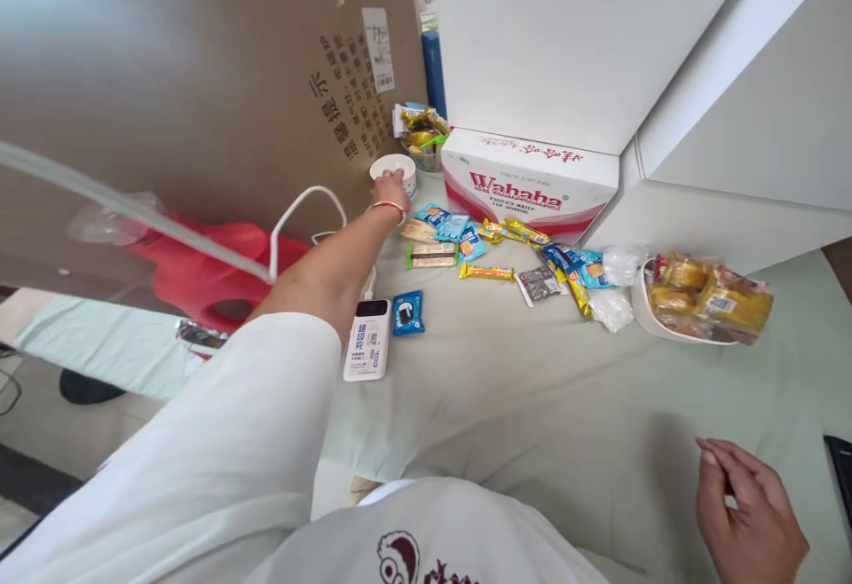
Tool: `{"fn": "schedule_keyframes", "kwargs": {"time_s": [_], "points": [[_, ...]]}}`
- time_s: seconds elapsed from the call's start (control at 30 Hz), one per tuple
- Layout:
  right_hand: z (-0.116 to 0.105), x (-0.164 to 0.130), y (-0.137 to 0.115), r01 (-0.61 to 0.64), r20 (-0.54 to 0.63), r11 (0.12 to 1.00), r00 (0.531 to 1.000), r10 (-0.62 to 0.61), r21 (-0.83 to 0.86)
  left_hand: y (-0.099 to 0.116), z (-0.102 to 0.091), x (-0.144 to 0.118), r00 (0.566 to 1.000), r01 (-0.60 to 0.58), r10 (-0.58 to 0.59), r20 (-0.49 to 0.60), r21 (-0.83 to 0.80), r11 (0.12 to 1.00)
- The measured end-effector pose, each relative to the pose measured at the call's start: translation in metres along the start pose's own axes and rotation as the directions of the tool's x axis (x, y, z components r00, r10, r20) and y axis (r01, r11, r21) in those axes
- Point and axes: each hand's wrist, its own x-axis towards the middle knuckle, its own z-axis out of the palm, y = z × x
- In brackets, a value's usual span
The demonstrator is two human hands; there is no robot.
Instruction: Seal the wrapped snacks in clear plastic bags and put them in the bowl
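Note:
My left hand [390, 190] reaches far across the pale green tablecloth [506, 389] and its fingers rest on the near rim of a small white bowl [392, 167]; whether it grips the bowl I cannot tell. A red band circles that wrist. My right hand [749, 509] hovers low at the near right with fingers loosely curled and nothing in it. Several small snack packets [493, 251] lie scattered just right of my left hand. A white power bank [368, 339] with a white cable lies beside my forearm, next to a blue snack packet [408, 312].
A white and red Wahaha carton [529, 183] stands at the back under white cabinets [745, 122]. A white dish [642, 309] piled with yellow wrapped cakes [712, 300] sits at the right. A big cardboard sheet [200, 78] leans at the left, a red plastic bag [200, 264] below it. A dark phone edge [842, 477] shows far right.

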Motion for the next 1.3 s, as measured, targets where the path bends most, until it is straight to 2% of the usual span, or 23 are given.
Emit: {"fn": "schedule_keyframes", "kwargs": {"time_s": [0.13,0.23,0.33,0.4,0.47,0.53,0.57,0.63,0.7,0.73,0.77,0.8,0.87,0.93,0.97,1.03,1.1,1.13,1.17,1.2,1.23,1.27,1.3], "points": [[-0.013,-0.008,0.011,-0.040,-0.072,0.999,0.997,0.038,-0.033,-0.014,-0.003,0.002,0.991,-0.075,0.063,0.117,0.100,0.992],[-0.008,0.010,-0.004,-0.028,-0.105,1.000,0.994,0.029,0.010,-0.004,-0.003,-0.025,0.978,-0.185,0.166,0.129,0.148,0.972],[0.002,0.039,-0.039,0.071,-0.068,0.990,0.996,-0.063,0.124,0.015,-0.014,-0.085,0.933,-0.355,0.333,0.137,0.193,0.915],[0.006,0.060,-0.071,0.168,-0.032,0.962,0.986,-0.165,0.215,0.025,-0.025,-0.141,0.860,-0.502,0.464,0.212,0.190,0.844],[0.008,0.082,-0.109,0.301,-0.010,0.898,0.949,-0.315,0.321,0.031,-0.036,-0.200,0.778,-0.610,0.554,0.298,0.146,0.779],[0.014,0.100,-0.146,0.450,0.014,0.775,0.861,-0.508,0.443,0.030,-0.041,-0.253,0.654,-0.721,0.647,0.393,0.063,0.690],[0.020,0.107,-0.164,0.512,0.054,0.700,0.787,-0.614,0.498,0.028,-0.040,-0.275,0.565,-0.787,0.712,0.418,0.012,0.617],[0.037,0.116,-0.196,0.567,0.269,0.612,0.574,-0.773,0.551,0.022,-0.035,-0.309,0.462,-0.847,0.775,0.430,-0.044,0.530],[0.060,0.117,-0.220,0.580,0.591,0.666,0.354,-0.725,0.469,0.016,-0.025,-0.329,0.394,-0.874,0.800,0.453,-0.085,0.478],[0.071,0.114,-0.229,0.595,0.714,0.700,0.280,-0.642,0.396,0.012,-0.019,-0.336,0.376,-0.877,0.804,0.460,-0.103,0.469],[0.081,0.110,-0.237,0.613,0.802,0.723,0.232,-0.551,0.319,0.009,-0.014,-0.341,0.375,-0.871,0.806,0.458,-0.124,0.476],[0.090,0.106,-0.243,0.628,0.854,0.735,0.211,-0.476,0.255,0.006,-0.010,-0.344,0.396,-0.852,0.803,0.444,-0.147,0.502],[0.101,0.099,-0.252,0.645,0.892,0.743,0.211,-0.399,0.179,-0.002,-0.004,-0.348,0.504,-0.771,0.772,0.387,-0.201,0.605],[0.104,0.094,-0.255,0.637,0.904,0.753,0.209,-0.373,0.164,-0.011,-0.002,-0.349,0.631,-0.656,0.706,0.323,-0.264,0.707],[0.102,0.093,-0.254,0.615,0.900,0.767,0.210,-0.383,0.183,-0.015,-0.002,-0.349,0.677,-0.607,0.673,0.297,-0.291,0.739],[0.092,0.092,-0.249,0.539,0.860,0.796,0.232,-0.455,0.276,-0.022,-0.001,-0.348,0.727,-0.546,0.633,0.267,-0.334,0.768],[0.079,0.092,-0.238,0.457,0.797,0.802,0.274,-0.538,0.384,-0.027,0.000,-0.347,0.749,-0.521,0.616,0.245,-0.359,0.775],[0.071,0.094,-0.231,0.406,0.754,0.804,0.324,-0.572,0.435,-0.028,0.001,-0.346,0.755,-0.519,0.614,0.231,-0.361,0.775],[0.065,0.098,-0.222,0.350,0.704,0.810,0.403,-0.584,0.471,-0.028,0.002,-0.347,0.753,-0.528,0.619,0.221,-0.357,0.770],[0.061,0.105,-0.212,0.290,0.646,0.823,0.513,-0.565,0.489,-0.028,0.003,-0.347,0.741,-0.550,0.636,0.217,-0.349,0.759],[0.059,0.116,-0.201,0.225,0.567,0.839,0.648,-0.509,0.496,-0.027,0.003,-0.347,0.717,-0.581,0.662,0.219,-0.338,0.741],[0.059,0.131,-0.190,0.163,0.475,0.860,0.777,-0.414,0.483,-0.026,0.003,-0.347,0.685,-0.617,0.693,0.225,-0.328,0.716],[0.061,0.148,-0.178,0.113,0.384,0.888,0.872,-0.303,0.445,-0.024,0.003,-0.348,0.649,-0.652,0.725,0.232,-0.321,0.687]]}}
